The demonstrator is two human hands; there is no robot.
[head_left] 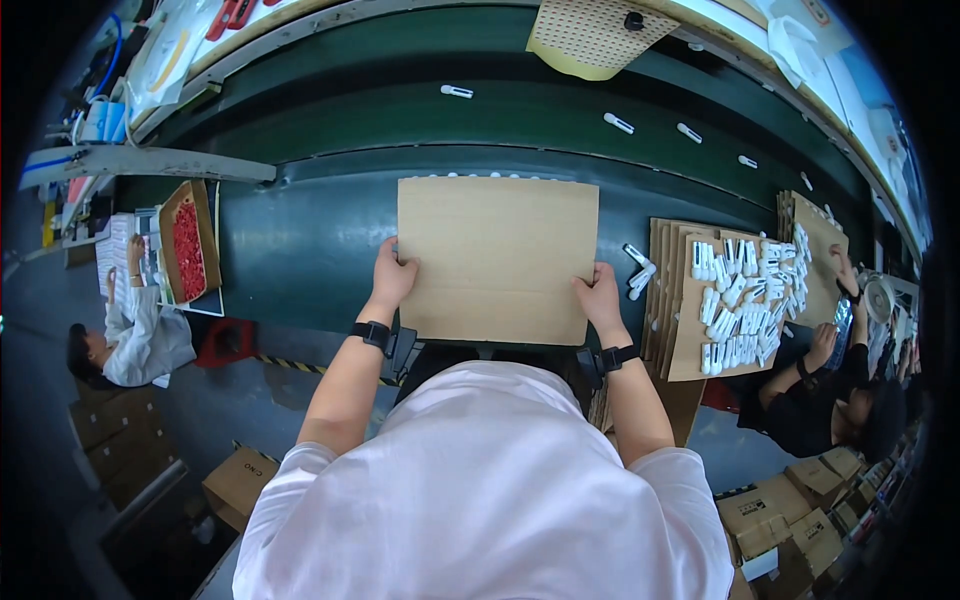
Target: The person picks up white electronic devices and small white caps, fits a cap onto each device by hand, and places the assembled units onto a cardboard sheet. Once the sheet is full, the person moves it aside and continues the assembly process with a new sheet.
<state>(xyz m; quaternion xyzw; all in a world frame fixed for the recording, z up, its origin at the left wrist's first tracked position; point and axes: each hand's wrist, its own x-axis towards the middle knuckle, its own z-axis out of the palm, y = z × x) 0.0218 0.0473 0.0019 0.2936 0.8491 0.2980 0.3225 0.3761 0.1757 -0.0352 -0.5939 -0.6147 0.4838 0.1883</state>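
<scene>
A flat brown cardboard sheet [498,260] lies over the near part of the green work surface, directly before me. My left hand [393,275] grips its left edge, the thumb on top and the fingers mostly hidden underneath. At the right edge, lower down, my right hand [599,298] holds it the same way. Along the far edge of the sheet, the rounded ends of several small white pieces [515,176] peek out; the rest of them is covered. Just right of my right hand, a few white oblong pieces with dark slots [638,270] lie loosely together.
To the right, stacked cardboard sheets [683,300] carry many white pieces [740,300]. More white pieces [619,123] lie scattered on the green conveyor belt [400,120]. A box of red parts [187,240] stands at left by a seated person [150,335]. Another person [830,400] works at right.
</scene>
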